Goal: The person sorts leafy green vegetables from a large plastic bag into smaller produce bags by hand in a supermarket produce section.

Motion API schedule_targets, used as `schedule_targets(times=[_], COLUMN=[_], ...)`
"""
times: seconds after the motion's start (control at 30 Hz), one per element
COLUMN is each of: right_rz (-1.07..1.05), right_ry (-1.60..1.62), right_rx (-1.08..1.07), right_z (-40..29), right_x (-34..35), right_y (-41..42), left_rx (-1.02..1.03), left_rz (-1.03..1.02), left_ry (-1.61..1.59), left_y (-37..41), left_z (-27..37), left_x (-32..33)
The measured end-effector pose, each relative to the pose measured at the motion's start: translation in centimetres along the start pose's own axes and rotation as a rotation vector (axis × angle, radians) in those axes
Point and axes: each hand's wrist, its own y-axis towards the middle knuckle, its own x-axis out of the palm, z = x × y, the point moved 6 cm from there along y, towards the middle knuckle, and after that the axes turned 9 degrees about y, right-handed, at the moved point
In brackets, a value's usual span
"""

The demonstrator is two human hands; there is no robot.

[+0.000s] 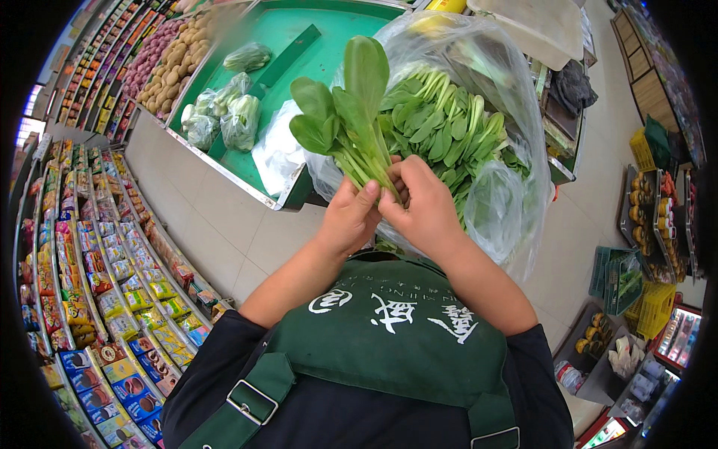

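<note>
My left hand (351, 216) and my right hand (418, 199) meet at the stem ends of a small bunch of leafy greens (359, 120), both gripping it, its broad leaves pointing away from me. Just beyond and to the right, a large clear plastic bag (524, 219) stands open, with a heap of similar leafy greens (443, 120) inside. The held bunch partly covers the bag's left side. A white plastic bag (280, 149) lies on the corner of the green display bin (190, 147), left of my hands.
Bagged vegetables (241, 120) rest in the bin, beside a green divider (291, 59). Potatoes (179, 62) are piled at the upper left. Snack shelves (112, 252) line the left. A white plastic tub (533, 28) is at the upper right; crates (656, 306) and shelves stand at right.
</note>
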Motion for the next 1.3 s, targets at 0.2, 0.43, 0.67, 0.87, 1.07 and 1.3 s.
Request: schedule_targets(times=[0.2,0.43,0.67,0.87,1.07,1.3], right_rz=[0.004,-0.051,-0.581,-0.111,-0.277,-0.630], right_ry=[-0.084,-0.099,-0.208,-0.102,-0.149,-0.293], right_rx=[-0.029,-0.357,-0.370,-0.080,-0.294,-0.063], right_z=[-0.1,-1.7,-0.4,-0.5,1.7,6.3], right_x=[0.8,2.2,4.8,3.7,3.9,4.2], right_y=[0.2,-0.7,-3.5,0.8,-1.3,-4.2], left_rx=[-0.035,-0.058,0.060,0.144,0.235,0.206], left_rz=[0.138,0.399,0.257,0.118,0.032,-0.006], left_ry=[0.051,0.047,-0.016,0.135,-0.179,-0.159], left_y=[-0.1,0.5,1.2,-0.2,0.6,0.4], left_z=[0.0,-0.2,3.9,3.4,7.5,7.2], left_x=[-1.2,-3.7,-7.4,-4.6,-5.2,-8.2])
